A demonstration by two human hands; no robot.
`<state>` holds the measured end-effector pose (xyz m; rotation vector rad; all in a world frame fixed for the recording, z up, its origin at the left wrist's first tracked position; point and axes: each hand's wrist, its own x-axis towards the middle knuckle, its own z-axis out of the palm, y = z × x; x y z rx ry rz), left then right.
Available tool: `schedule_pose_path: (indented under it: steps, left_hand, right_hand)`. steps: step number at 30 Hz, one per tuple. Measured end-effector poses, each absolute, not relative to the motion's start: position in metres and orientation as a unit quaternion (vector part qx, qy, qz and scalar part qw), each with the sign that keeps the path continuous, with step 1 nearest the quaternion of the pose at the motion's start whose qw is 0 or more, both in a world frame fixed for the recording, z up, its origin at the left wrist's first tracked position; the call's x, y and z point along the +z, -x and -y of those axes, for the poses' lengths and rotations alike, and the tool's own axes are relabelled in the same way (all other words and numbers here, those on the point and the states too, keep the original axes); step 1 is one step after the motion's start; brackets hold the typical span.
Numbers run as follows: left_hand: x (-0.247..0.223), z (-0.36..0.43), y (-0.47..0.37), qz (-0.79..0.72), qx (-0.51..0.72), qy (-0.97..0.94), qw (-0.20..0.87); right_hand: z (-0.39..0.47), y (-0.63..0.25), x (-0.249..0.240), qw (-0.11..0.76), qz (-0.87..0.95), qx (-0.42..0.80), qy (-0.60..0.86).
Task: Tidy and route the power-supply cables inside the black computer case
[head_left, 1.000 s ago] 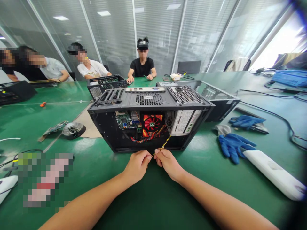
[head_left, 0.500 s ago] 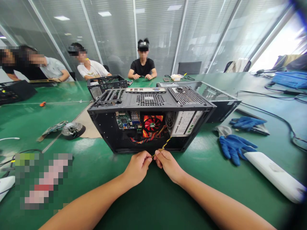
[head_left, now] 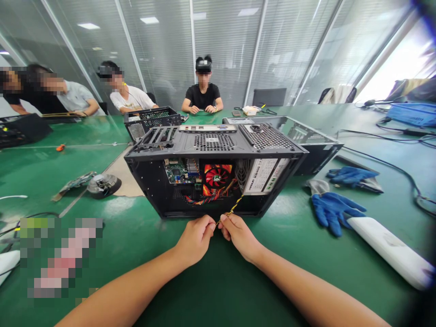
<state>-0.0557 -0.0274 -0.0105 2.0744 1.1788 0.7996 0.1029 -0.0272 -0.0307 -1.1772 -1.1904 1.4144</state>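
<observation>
In front of me a black computer case (head_left: 218,147) lies with its open side facing me. Inside it show a red and orange fan (head_left: 217,176), a motherboard (head_left: 177,171) and a white-labelled power supply (head_left: 262,177). A yellow and black twisted cable (head_left: 235,205) runs out from beside the power supply to my hands. My left hand (head_left: 198,238) is closed, its thumb and forefinger pinching the cable's end part. Close beside it, my right hand (head_left: 236,234) pinches the same cable a little nearer the case. The cable's tip is hidden in my fingers.
Blue gloves (head_left: 335,209) and a white bar-shaped object (head_left: 388,250) lie to the right. A second case (head_left: 313,150) stands behind on the right, another case (head_left: 153,119) behind on the left. A round cooler (head_left: 104,185) sits at left. Several people sit across the green table (head_left: 218,290).
Both hands stay in nearly the same place on the cable; the left fingers have shifted very slightly left, baring a bit more twisted cable between the hands.
</observation>
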Motion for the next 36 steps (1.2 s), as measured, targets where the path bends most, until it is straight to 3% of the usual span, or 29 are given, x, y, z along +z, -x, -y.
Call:
schedule_pose_path:
  steps: [11, 17, 25, 32, 36]
  left_hand:
    - [-0.0113, 0.0323, 0.0533, -0.446, 0.324, -0.785, 0.283]
    - [-0.0113, 0.0322, 0.0527, -0.455, 0.323, -0.742, 0.37]
    - [-0.0119, 0.0337, 0.0521, -0.453, 0.334, -0.758, 0.33]
    - [-0.0113, 0.0333, 0.0501, -0.474, 0.322, -0.704, 0.419]
    - [-0.0133, 0.0326, 0.0499, -0.468, 0.34, -0.708, 0.406]
  right_hand:
    - [0.0271, -0.1031, -0.0312, 0.455, 0.497, 0.56, 0.483]
    - [0.0275, -0.1029, -0.0301, 0.454, 0.497, 0.564, 0.478]
    - [0.0272, -0.1031, -0.033, 0.457, 0.488, 0.562, 0.487]
    - [0.0272, -0.1035, -0.0316, 0.454, 0.5, 0.559, 0.482]
    - [0.0276, -0.1037, -0.0332, 0.458, 0.499, 0.557, 0.48]
